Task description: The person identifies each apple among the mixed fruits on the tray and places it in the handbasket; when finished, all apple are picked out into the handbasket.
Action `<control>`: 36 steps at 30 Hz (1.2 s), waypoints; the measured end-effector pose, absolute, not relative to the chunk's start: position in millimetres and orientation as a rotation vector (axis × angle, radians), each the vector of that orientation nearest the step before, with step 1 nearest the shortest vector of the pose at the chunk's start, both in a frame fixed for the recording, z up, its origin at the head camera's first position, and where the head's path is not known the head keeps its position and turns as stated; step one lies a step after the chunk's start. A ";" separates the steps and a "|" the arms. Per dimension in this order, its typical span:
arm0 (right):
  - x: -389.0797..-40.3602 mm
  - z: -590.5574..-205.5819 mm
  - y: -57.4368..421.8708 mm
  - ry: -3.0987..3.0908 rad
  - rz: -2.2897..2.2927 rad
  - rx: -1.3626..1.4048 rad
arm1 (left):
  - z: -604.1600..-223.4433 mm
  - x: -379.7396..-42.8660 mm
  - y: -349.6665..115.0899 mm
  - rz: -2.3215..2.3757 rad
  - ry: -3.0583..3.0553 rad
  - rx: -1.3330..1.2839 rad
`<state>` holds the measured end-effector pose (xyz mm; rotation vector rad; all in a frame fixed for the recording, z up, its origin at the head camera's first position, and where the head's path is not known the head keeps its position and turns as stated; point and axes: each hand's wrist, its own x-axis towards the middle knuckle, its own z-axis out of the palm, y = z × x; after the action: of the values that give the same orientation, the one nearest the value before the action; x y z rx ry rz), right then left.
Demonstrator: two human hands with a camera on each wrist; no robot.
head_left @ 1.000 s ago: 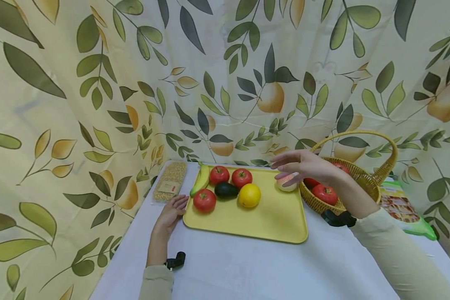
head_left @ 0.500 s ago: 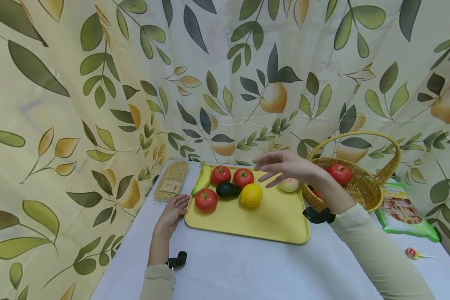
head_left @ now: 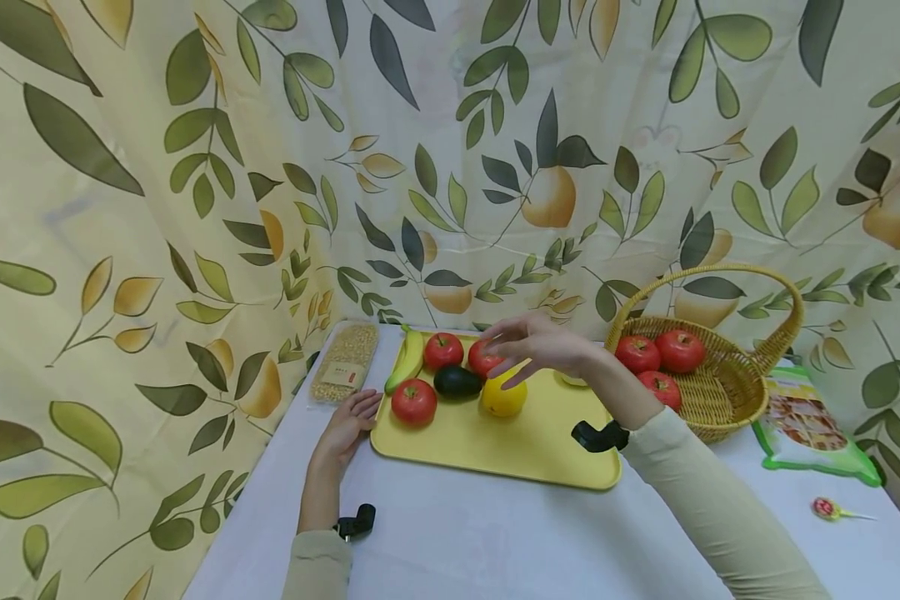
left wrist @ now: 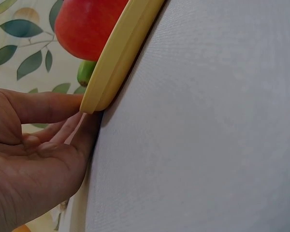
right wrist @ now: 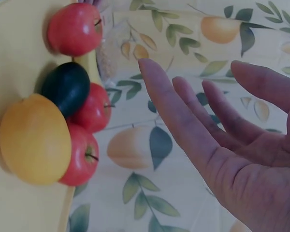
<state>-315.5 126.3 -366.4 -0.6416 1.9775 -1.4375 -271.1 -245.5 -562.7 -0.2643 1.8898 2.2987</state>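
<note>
My left hand [head_left: 347, 427] rests at the left edge of a yellow tray [head_left: 555, 442]; in the left wrist view its fairly straight fingers touch the rim [left wrist: 108, 67]. Above the tray hovers my right hand [head_left: 546, 347], fingers spread and holding nothing. Below and beside its fingers are a yellow round fruit [head_left: 501, 403] and a partly covered red apple [head_left: 480, 360]. A dark green avocado [head_left: 457, 382], two more apples [head_left: 413, 403] and a banana [head_left: 408, 360] lie on the left half. The right forearm mostly hides a pale round fruit [head_left: 568, 379].
A wicker basket [head_left: 720, 412] with a tall handle holds several red apples [head_left: 679, 351] at the right. Beside it lie a green-edged snack bag [head_left: 813, 425] and a lollipop [head_left: 827, 508]. A pack of grains [head_left: 347, 362] sits behind the left hand. A leaf-patterned curtain [head_left: 450, 208] hangs behind.
My right hand has moved left across the tray, from over the pale fruit to over the yellow fruit. More of the basket's apples now show. The left hand stays put.
</note>
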 end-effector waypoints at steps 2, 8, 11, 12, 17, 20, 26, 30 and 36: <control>-316.0 -370.2 123.0 1.964 -1.434 -0.637 | -563.3 -271.0 -245.2 2.301 1.887 -0.259; -316.2 -376.8 111.2 1.927 -1.428 -0.624 | -562.2 -270.2 -244.1 2.304 1.889 -0.251; -318.3 -382.0 105.9 1.893 -1.447 -0.628 | -561.7 -270.5 -244.5 2.301 1.895 -0.252; -319.0 -383.8 103.7 1.889 -1.453 -0.624 | -561.8 -270.9 -244.8 2.298 1.900 -0.250; -322.7 -394.3 93.9 1.864 -1.462 -0.612 | -563.2 -272.7 -246.0 2.286 1.924 -0.277; -324.8 -401.4 88.2 1.836 -1.476 -0.567 | -564.1 -273.4 -246.1 2.282 1.917 -0.287; -329.4 -414.2 76.4 1.803 -1.501 -0.507 | -564.2 -274.3 -246.0 2.285 1.906 -0.287; -331.4 -421.6 67.9 1.797 -1.509 -0.474 | -564.2 -275.0 -246.1 2.284 1.909 -0.291; -332.0 -432.0 58.8 1.821 -1.482 -0.437 | -565.8 -275.2 -246.6 2.270 1.912 -0.303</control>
<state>-332.0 58.8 -432.0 -0.4368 1.8214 -1.4820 -275.2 -246.6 -565.8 -0.3032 1.9116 2.2696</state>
